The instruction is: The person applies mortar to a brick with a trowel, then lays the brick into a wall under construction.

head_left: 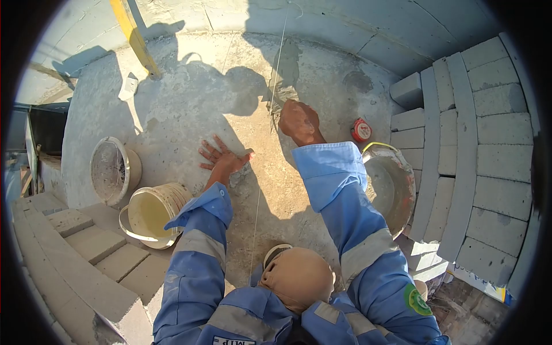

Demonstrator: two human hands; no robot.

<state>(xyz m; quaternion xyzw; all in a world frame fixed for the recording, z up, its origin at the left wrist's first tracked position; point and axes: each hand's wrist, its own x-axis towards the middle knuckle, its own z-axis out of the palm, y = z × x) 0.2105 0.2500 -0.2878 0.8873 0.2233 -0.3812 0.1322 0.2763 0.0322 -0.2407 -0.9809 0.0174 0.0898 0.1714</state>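
My left hand [222, 158] lies on the concrete floor [190, 121] with its fingers spread, holding nothing. To the right, my right hand [299, 122] is closed in a fist around what looks like a trowel [280, 95]; its handle is hidden, and its grey blade is hard to tell from the mortar beyond. A thin string [281, 49] runs along the floor between my hands. Right of the fist sits a red tape measure [361, 130]. A bucket [409, 190] with grey contents stands beside my right forearm.
Two pale buckets, one grey inside [135, 167] and one with cloudy liquid [183, 195], stand at left. Blocks are stacked at left [95, 233] and right [497, 152]. A yellow post [135, 37] and a small white object [129, 86] are at the far left.
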